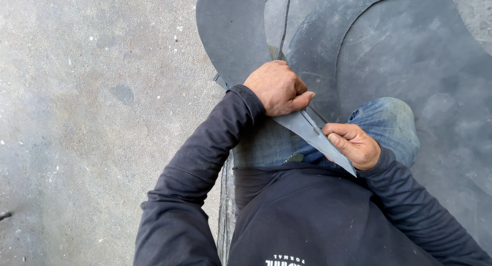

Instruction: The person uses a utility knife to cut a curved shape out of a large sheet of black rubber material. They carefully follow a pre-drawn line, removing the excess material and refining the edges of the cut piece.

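Seen from above, looking down at two hands in the middle of the frame. Left hand (277, 88) curled into a fist, pinching the upper end of a thin grey pointed strip (313, 135). Right hand (353, 144) closed round the lower part of the same strip, thumb pressed flat on top. Strip stretched slanting between both hands, sharp tip poking out past the right hand toward the lower middle. Looks like rubber sheet, same stuff as the big dark sheet (410, 51) filling the upper right. Hard to tell if the strip is still joined to the big sheet under the left fist.

To do this bit well: hold both ends tight, keep the strip pulled straight, no twisting, thumb kept flat so nothing slips. Best to keep fingers off the pointy tip.

Curved cut edges (307, 28) on the sheet, just above the left hand, with another rounded piece (230, 30) at the top middle. Bent knee in blue jeans (389, 125) right behind the right hand, so little room on that side. Dark sleeves and dark top close below. Lots of open room on the bare grey concrete floor (92, 117) across the whole left of the frame.
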